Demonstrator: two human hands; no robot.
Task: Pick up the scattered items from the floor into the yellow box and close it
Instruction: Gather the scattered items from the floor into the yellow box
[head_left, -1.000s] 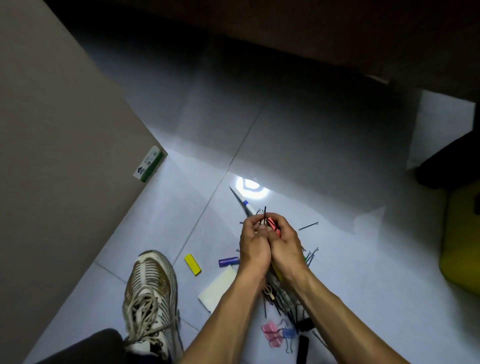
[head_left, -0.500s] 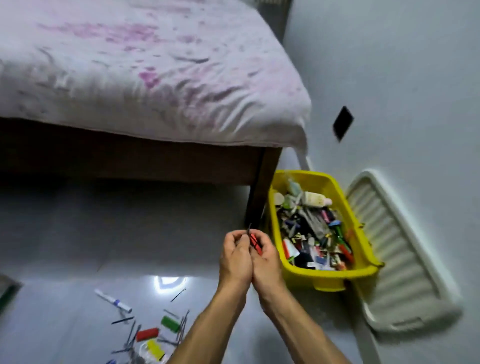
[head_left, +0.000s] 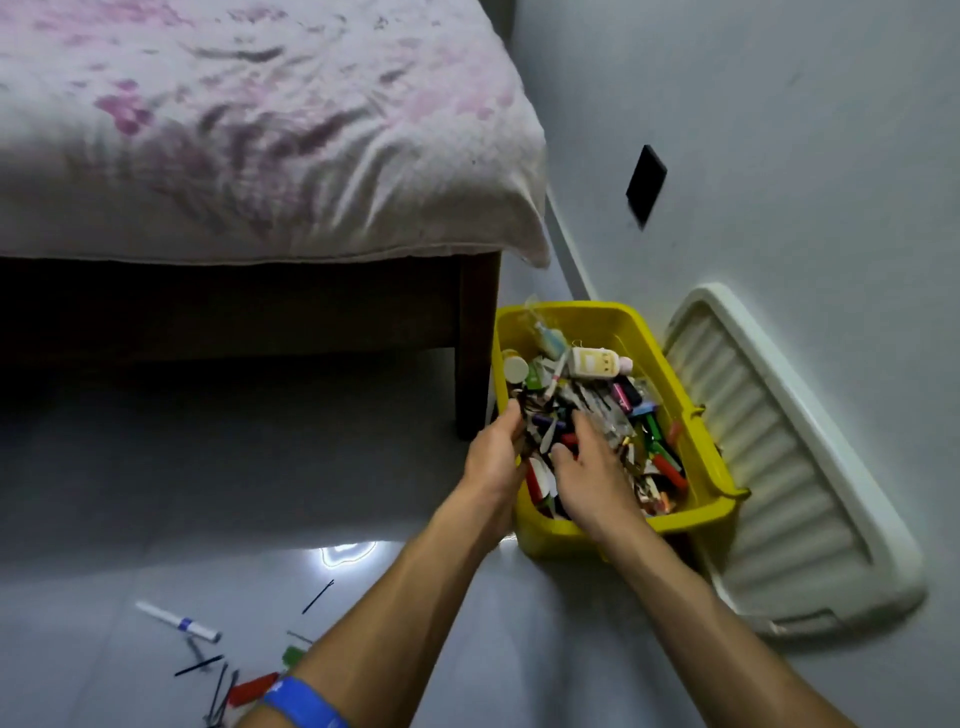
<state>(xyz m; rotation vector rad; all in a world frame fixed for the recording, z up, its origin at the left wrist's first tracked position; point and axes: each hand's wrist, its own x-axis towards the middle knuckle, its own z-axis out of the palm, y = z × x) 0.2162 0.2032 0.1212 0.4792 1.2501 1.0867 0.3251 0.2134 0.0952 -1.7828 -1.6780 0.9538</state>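
Over the yellow box (head_left: 711, 483) (open), both hands (head_left: 493, 457) hold small items.

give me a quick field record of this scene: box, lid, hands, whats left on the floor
box: yellow box open, near full, beside the bed leg
lid: white lid off, leaning on the wall right of the box
left hand: at the box's left rim, grip unclear
right hand: over the contents, fingers relaxed
floor: white marker, red item, hairpins

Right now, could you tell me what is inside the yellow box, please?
The box holds a heap of small items: a cream bottle, markers and clips. Both hands cover its near part; the bottom is hidden.
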